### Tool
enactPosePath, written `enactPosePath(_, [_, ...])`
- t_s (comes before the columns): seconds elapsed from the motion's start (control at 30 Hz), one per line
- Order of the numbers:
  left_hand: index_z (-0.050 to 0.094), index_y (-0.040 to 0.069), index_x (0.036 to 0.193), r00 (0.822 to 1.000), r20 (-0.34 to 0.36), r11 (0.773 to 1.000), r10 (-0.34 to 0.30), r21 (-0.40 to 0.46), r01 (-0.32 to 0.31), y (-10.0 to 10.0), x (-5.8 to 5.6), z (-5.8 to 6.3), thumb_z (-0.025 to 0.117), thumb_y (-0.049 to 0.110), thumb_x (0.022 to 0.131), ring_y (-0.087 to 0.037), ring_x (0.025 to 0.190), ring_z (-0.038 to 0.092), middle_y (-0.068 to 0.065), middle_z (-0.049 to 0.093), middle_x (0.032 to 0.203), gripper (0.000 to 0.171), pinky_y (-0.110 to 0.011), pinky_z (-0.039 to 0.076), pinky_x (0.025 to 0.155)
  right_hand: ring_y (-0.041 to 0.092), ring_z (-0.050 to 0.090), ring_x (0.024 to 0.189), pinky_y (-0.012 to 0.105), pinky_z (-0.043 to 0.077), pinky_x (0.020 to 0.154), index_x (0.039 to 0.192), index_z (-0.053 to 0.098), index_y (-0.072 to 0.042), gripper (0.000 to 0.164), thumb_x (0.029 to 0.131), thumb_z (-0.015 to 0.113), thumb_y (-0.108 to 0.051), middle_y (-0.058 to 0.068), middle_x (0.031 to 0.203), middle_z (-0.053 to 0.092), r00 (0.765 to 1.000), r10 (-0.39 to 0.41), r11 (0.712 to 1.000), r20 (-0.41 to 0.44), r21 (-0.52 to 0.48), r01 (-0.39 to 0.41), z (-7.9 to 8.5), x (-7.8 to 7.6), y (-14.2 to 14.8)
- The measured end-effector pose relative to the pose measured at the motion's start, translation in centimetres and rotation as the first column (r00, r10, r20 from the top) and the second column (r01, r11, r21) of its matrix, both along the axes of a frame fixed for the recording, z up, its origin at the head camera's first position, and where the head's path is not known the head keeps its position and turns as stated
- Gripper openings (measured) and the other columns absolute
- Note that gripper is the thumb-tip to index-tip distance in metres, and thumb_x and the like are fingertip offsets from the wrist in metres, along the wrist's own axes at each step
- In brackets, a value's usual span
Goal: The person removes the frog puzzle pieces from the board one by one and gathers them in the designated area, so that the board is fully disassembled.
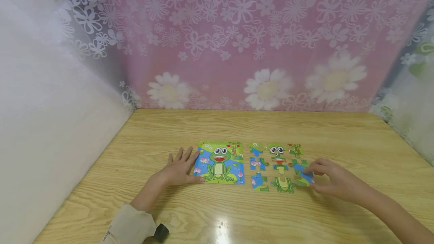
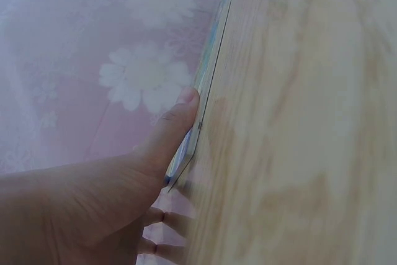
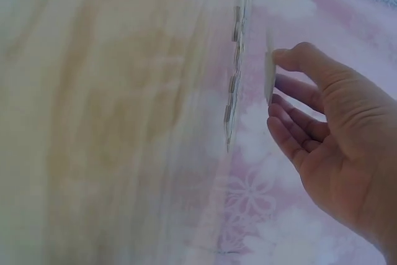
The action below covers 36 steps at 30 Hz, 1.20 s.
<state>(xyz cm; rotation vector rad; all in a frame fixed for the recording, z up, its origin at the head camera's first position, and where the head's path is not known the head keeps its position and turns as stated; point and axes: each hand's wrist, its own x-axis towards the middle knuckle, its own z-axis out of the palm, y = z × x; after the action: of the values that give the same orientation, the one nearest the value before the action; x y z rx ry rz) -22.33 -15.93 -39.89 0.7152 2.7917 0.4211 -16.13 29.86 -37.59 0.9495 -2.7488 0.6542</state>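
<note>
Resting flat on the bench, the left hand lies with fingers spread and relaxed, thumb tip on the near left corner of the frog card; that grip holds nothing. Right of it, the right hand pinches a blue piece between thumb and fingers, a narrow grip. The piece sits at the right edge of the loose puzzle, just left of the fingertips. A flowered curtain hangs beyond both hands.
</note>
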Motion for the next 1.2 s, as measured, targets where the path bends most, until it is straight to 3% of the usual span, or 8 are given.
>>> enactPosePath(0.17, [0.014,0.013,0.149,1.000,-0.002,1.000,0.001,-0.003,-0.001,0.0,0.1,0.1,0.055,0.065,0.079,-0.041,0.134,-0.006,-0.017,0.003,0.151,0.096,-0.065,-0.003,0.098,0.009,0.054,0.081,0.026,0.049,0.063,0.094,0.068,-0.014,0.032,0.066,0.081,-0.006,-0.008,0.095,0.054,0.995,0.041,0.999,-0.087,-0.017,-0.043,-1.2,0.1,1.0])
enactPosePath(0.37, [0.014,0.013,0.149,1.000,-0.009,1.000,-0.001,-0.001,0.001,0.0,0.0,0.0,0.056,0.064,0.079,-0.042,0.134,-0.005,-0.017,0.003,0.151,0.096,-0.065,-0.002,0.098,0.008,0.055,0.084,0.023,0.049,0.068,0.094,0.068,-0.016,0.037,0.062,0.084,-0.009,-0.009,0.096,0.055,0.988,0.069,0.997,-0.141,-0.005,-0.071,-2.2,0.1,1.6])
enactPosePath(0.6, [0.014,0.013,0.149,1.000,-0.005,1.000,0.000,-0.002,0.000,0.0,0.0,-0.1,0.055,0.065,0.079,-0.042,0.134,-0.005,-0.017,0.003,0.151,0.096,-0.065,-0.003,0.097,0.005,0.053,0.084,0.016,0.044,0.071,0.098,0.067,-0.016,0.034,0.068,0.081,-0.008,-0.009,0.099,0.054,0.992,0.097,0.995,-0.085,-0.030,-0.100,-2.7,-0.1,2.1])
enactPosePath(0.77, [0.014,0.014,0.149,1.000,-0.004,1.000,0.002,-0.006,-0.002,0.0,0.0,-0.2,0.055,0.066,0.079,-0.041,0.134,-0.006,-0.016,0.003,0.151,0.096,-0.065,-0.003,0.098,0.005,0.053,0.086,0.010,0.040,0.075,0.097,0.067,-0.020,0.036,0.067,0.081,-0.005,-0.011,0.099,0.055,0.991,0.098,0.994,-0.096,-0.041,-0.102,-2.9,-0.1,2.0])
enactPosePath(1.2, [0.013,0.014,0.149,1.000,0.009,1.000,0.004,0.004,-0.004,0.0,0.1,0.1,0.056,0.064,0.079,-0.041,0.134,-0.007,-0.016,0.002,0.151,0.096,-0.065,-0.004,0.098,0.005,0.052,0.090,0.013,0.042,0.075,0.099,0.065,-0.022,0.036,0.070,0.079,-0.007,-0.011,0.102,0.054,0.990,0.108,0.993,-0.088,-0.029,-0.110,-3.0,0.0,1.9])
